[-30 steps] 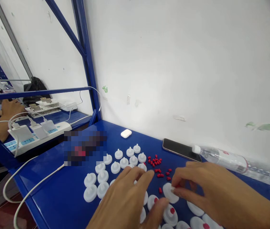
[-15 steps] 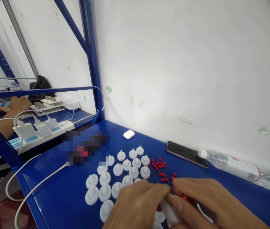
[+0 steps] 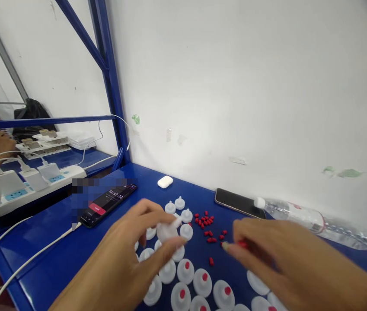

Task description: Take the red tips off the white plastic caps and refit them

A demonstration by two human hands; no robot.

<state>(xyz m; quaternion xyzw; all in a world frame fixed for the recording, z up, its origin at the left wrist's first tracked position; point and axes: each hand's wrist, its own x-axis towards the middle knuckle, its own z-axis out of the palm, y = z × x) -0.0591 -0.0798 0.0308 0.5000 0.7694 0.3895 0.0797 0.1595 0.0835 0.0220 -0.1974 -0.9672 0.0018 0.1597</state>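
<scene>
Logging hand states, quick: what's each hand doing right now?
Left hand: closed, holding a white disc between thumb and fingers.
Right hand: curled, blurred; a red piece shows at it, but whether gripped cannot be told.

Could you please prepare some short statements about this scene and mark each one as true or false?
1. The left hand holds a stemmed white piece. True.
2. The plastic bottle stands upright. False: the plastic bottle lies on its side.
3. Loose red pieces lie on the blue table. True.
4. All the white pieces on the table have red tips. False: several show bare stems.
5. A white cable runs to the lit phone. True.
6. The phone beside the bottle has a bright screen. False: the screen of the phone beside the bottle is dark.
</scene>
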